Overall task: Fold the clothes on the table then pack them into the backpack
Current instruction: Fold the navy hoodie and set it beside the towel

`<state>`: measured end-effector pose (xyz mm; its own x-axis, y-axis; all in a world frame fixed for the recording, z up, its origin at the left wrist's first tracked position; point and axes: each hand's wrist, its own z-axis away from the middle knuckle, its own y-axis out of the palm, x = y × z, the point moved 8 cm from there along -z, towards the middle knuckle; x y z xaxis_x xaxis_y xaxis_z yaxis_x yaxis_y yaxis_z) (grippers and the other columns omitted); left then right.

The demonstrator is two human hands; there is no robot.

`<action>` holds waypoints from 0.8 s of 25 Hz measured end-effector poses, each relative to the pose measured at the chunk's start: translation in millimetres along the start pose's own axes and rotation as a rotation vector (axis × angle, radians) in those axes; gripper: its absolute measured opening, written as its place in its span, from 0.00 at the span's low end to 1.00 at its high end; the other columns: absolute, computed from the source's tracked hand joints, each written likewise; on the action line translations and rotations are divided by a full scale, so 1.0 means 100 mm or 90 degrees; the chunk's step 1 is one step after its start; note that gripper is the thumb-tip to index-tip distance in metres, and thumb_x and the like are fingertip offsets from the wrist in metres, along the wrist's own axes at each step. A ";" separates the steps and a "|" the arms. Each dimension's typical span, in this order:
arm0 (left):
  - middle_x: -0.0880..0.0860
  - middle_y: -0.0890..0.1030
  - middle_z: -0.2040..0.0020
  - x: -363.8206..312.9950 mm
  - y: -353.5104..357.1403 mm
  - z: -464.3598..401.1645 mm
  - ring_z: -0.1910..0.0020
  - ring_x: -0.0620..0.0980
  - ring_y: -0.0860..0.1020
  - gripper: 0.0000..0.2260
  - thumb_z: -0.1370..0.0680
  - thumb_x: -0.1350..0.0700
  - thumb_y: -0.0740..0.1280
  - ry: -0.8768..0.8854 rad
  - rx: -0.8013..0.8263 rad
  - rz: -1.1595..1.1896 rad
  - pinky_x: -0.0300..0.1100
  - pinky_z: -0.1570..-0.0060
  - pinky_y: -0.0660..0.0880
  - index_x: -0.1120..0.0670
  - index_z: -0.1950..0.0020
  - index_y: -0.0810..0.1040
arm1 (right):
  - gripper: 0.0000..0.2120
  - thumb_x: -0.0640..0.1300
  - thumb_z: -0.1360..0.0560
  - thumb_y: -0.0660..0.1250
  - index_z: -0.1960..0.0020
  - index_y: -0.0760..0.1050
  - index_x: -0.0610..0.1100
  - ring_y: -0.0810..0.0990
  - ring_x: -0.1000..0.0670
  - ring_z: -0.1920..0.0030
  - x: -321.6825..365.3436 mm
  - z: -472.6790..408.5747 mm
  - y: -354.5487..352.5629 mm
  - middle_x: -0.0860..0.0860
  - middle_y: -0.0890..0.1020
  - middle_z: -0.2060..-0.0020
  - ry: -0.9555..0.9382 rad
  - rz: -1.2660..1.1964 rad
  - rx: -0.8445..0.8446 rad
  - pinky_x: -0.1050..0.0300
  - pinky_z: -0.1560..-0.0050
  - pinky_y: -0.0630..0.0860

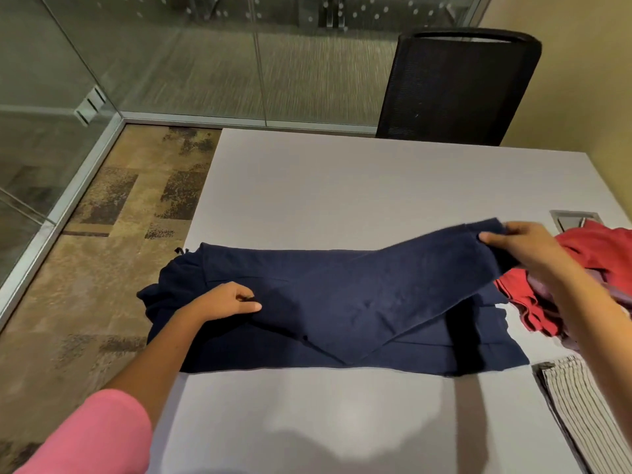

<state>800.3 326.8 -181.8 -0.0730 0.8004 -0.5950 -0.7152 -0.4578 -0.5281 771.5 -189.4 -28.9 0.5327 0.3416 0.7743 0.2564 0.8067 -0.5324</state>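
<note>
Navy garment (342, 302), right hand (526, 248) pinching edge

Glass wall (171, 56); black chair (458, 90)
</note>
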 end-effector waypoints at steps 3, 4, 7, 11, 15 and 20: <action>0.43 0.78 0.62 -0.03 -0.18 -0.10 0.59 0.45 0.75 0.12 0.22 0.43 0.65 -0.028 -0.111 -0.058 0.48 0.50 0.67 0.50 0.60 0.77 | 0.05 0.36 0.27 0.71 0.58 0.76 0.36 0.71 0.50 0.68 -0.44 -0.06 0.02 0.46 0.76 0.67 0.033 0.059 -0.031 0.64 0.73 0.71; 0.41 0.78 0.60 -0.06 -0.24 -0.11 0.56 0.44 0.75 0.11 0.22 0.42 0.63 -0.047 -0.157 -0.071 0.49 0.47 0.63 0.46 0.60 0.77 | 0.03 0.35 0.26 0.70 0.56 0.76 0.37 0.71 0.51 0.68 -0.52 -0.07 0.04 0.47 0.76 0.66 0.035 0.052 -0.033 0.67 0.74 0.70; 0.41 0.78 0.57 -0.16 -0.31 -0.15 0.52 0.45 0.73 0.11 0.20 0.41 0.58 -0.086 -0.251 -0.154 0.47 0.50 0.57 0.42 0.58 0.75 | 0.04 0.32 0.27 0.69 0.53 0.77 0.35 0.73 0.49 0.66 -0.78 -0.14 0.06 0.46 0.78 0.64 0.051 0.077 -0.037 0.64 0.73 0.72; 0.44 0.75 0.64 -0.18 -0.28 -0.19 0.52 0.49 0.72 0.15 0.18 0.42 0.55 -0.132 -0.348 -0.298 0.47 0.52 0.56 0.44 0.58 0.76 | 0.06 0.37 0.30 0.73 0.54 0.79 0.37 0.79 0.44 0.58 -1.15 -0.30 0.03 0.42 0.81 0.60 0.078 0.206 -0.060 0.55 0.58 0.73; 0.50 0.76 0.61 -0.06 -0.26 -0.14 0.48 0.55 0.71 0.20 0.18 0.41 0.51 -0.240 -0.401 -0.311 0.52 0.48 0.59 0.50 0.57 0.77 | 0.15 0.40 0.29 0.73 0.45 0.79 0.35 0.80 0.38 0.48 -1.37 -0.33 0.09 0.37 0.82 0.51 0.060 0.299 -0.077 0.50 0.49 0.72; 0.62 0.75 0.39 -0.30 0.00 -0.01 0.40 0.63 0.72 0.20 0.20 0.46 0.58 -0.111 -0.590 -0.309 0.60 0.47 0.66 0.62 0.41 0.74 | 0.20 0.44 0.27 0.71 0.39 0.74 0.35 0.76 0.35 0.42 -1.53 -0.30 0.14 0.36 0.79 0.44 0.046 0.277 -0.155 0.46 0.43 0.70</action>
<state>803.5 302.3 -164.6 -0.0739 0.9873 -0.1404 0.1099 -0.1319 -0.9852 717.6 -244.9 -165.3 0.6842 0.5799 0.4423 0.1743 0.4588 -0.8713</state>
